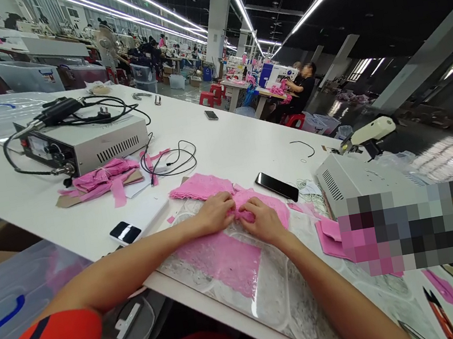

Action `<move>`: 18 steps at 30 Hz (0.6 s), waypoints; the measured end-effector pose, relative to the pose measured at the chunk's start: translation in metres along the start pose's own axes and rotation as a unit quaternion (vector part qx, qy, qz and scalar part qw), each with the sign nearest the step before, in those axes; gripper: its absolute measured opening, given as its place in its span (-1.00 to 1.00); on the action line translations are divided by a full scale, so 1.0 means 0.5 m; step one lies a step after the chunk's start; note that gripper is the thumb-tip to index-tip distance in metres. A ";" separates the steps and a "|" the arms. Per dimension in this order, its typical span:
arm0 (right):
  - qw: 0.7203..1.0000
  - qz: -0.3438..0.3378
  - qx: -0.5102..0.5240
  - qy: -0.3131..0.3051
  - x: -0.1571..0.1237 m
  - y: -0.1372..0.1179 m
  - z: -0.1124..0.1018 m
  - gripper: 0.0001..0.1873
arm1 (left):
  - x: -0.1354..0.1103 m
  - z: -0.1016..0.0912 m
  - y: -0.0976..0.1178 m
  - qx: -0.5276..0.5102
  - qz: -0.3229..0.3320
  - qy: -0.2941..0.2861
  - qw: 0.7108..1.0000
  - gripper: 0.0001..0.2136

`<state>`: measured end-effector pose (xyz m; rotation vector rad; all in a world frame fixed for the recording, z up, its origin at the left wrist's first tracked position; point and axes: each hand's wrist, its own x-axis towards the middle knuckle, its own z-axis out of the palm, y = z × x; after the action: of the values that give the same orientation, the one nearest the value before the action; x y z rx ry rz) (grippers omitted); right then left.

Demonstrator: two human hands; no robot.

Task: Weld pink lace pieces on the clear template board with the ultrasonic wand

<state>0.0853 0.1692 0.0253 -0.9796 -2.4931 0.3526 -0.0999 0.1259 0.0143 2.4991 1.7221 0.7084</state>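
Observation:
Pink lacy fabric (201, 186) lies bunched on the table in front of me. My left hand (217, 212) pinches it near its middle, fingers curled inward. Close beside it, my right hand (264, 220) also pinches the fabric, the two hands' fingertips almost meeting. What exactly sits between the fingertips is partly hidden by the fingers. Nearer to me, a flat pink lace piece (228, 261) shows on or under a glossy transparent sheet (272, 286). A black phone (277, 186) lies just beyond my right hand.
On the left stands a grey metal box device (111, 142) with cables, beside a pink fabric bundle (102, 179). A white-and-black device (125, 232) lies near my left forearm. Rightward are a beige machine (348, 172), pink pieces (329, 242) and red-handled snips (441, 316). A person (303, 84) sits farther back.

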 end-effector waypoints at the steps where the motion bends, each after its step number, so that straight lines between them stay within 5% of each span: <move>1: 1.000 -0.003 -0.001 -0.003 0.002 -0.003 0.003 -0.83 | -0.002 0.001 0.003 0.002 0.003 -0.001 1.000 -0.90; 18: 0.998 0.032 0.047 0.004 0.041 -0.020 -0.004 -0.83 | 0.014 -0.025 0.003 -0.039 -0.022 0.036 0.998 -0.86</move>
<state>0.0670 0.1765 0.0373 -1.0226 -2.4182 0.4813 -0.1014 0.1285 0.0282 2.4052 1.7318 0.8542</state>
